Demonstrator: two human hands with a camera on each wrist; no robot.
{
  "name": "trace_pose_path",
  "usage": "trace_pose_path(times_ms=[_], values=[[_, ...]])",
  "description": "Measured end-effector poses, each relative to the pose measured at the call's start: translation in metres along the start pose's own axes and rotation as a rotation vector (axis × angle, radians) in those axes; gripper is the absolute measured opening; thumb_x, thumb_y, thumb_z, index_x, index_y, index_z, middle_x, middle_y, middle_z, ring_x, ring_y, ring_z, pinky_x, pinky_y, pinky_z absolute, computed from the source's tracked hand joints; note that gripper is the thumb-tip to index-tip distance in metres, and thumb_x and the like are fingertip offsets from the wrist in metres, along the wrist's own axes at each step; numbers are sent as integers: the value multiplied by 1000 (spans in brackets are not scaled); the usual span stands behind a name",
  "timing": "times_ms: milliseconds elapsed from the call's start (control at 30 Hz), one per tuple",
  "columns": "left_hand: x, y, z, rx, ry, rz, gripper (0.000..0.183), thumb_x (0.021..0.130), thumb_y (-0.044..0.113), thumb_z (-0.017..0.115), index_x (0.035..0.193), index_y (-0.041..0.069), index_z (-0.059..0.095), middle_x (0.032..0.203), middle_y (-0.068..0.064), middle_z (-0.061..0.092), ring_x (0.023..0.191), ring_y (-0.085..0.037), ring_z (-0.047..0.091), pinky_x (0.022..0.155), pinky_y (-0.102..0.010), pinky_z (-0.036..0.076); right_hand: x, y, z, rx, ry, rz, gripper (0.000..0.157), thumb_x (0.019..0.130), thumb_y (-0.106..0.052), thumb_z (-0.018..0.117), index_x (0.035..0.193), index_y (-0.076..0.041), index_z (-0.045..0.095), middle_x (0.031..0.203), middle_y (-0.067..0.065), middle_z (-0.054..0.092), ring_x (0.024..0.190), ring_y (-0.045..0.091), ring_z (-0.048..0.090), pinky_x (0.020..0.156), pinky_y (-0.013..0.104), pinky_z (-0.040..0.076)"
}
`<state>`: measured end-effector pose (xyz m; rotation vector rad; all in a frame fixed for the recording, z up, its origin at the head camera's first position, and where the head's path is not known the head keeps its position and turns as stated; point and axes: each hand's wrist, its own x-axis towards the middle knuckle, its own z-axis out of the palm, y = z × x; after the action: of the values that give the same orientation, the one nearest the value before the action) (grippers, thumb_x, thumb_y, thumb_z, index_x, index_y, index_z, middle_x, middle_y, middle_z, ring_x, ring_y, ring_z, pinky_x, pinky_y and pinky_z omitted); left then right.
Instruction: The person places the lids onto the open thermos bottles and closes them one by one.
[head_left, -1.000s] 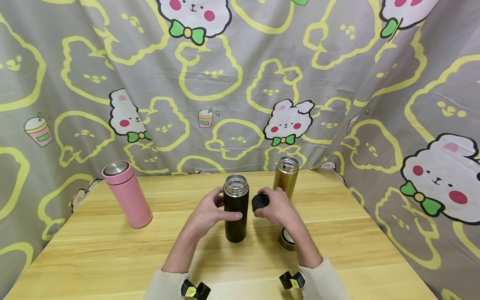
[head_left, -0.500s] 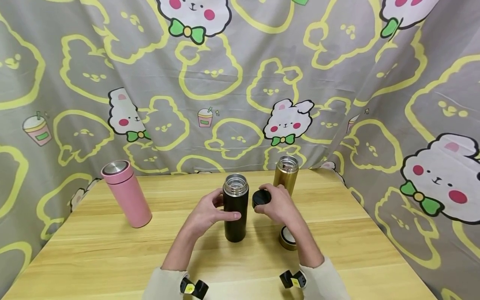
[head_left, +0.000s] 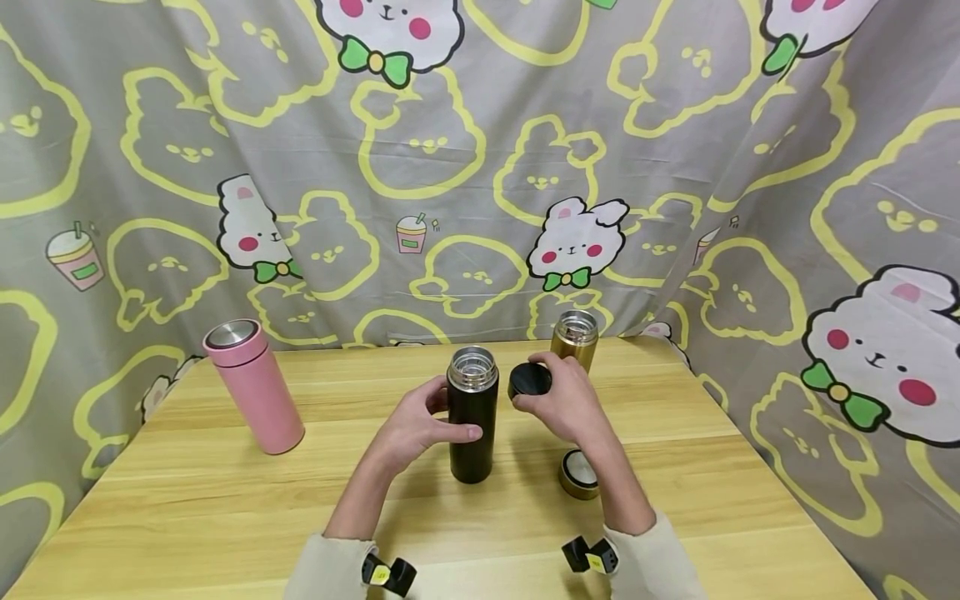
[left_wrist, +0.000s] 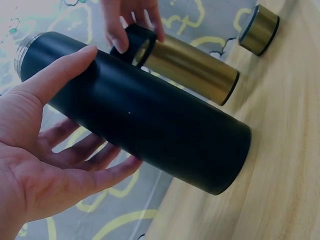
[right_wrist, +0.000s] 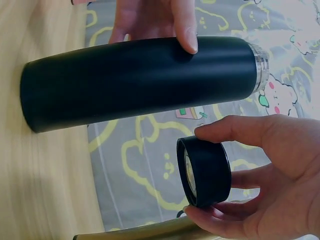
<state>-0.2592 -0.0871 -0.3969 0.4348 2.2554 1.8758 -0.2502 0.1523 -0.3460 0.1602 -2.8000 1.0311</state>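
A black thermos (head_left: 472, 433) stands upright on the wooden table, its threaded steel mouth uncovered. My left hand (head_left: 411, 427) grips it from the left, thumb across the front; in the left wrist view the fingers curl behind its body. Between the fingers and thumb of my right hand (head_left: 564, 398) is a black lid (head_left: 530, 379), held in the air right of the thermos mouth and apart from it. The right wrist view shows the underside of the lid (right_wrist: 204, 171) facing the table. Behind the right hand a gold thermos (head_left: 576, 337) stands without a lid, partly hidden.
A gold lid (head_left: 578, 475) lies on the table (head_left: 225, 517) near my right forearm. At the left stands a pink thermos (head_left: 258, 392) with its lid on. A patterned curtain (head_left: 442, 108) hangs behind and along the sides of the table.
My right hand has raised the black lid and moved it slightly right, uncovering more of the gold lid. The left hand and the black thermos have stayed in place.
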Motion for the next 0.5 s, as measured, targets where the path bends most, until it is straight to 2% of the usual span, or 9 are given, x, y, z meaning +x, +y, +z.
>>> trace_pose_path(times_ms=[233,367,500], values=[[0,-2,0,32,-14,17,61,72,24,94,125,19,63,121,-6,67,114,-24,62,96,-41,52,-1,-6,-5,27,61,-11,66,79,-26,81,139,-9,57,128,21,60,112,35,55,90,50,48],[0,0,2,52,9,24,60,70,25,95,122,20,65,118,-5,69,112,-23,64,95,-41,52,-1,-13,-8,101,143,-25,67,79,-26,80,139,-8,56,128,18,63,111,35,56,92,48,47],[0,3,2,68,35,23,60,68,27,96,120,22,66,115,-4,70,109,-21,64,93,-40,52,-3,-19,-11,199,210,-37,66,79,-26,82,137,-8,56,127,16,65,109,33,61,93,46,50]])
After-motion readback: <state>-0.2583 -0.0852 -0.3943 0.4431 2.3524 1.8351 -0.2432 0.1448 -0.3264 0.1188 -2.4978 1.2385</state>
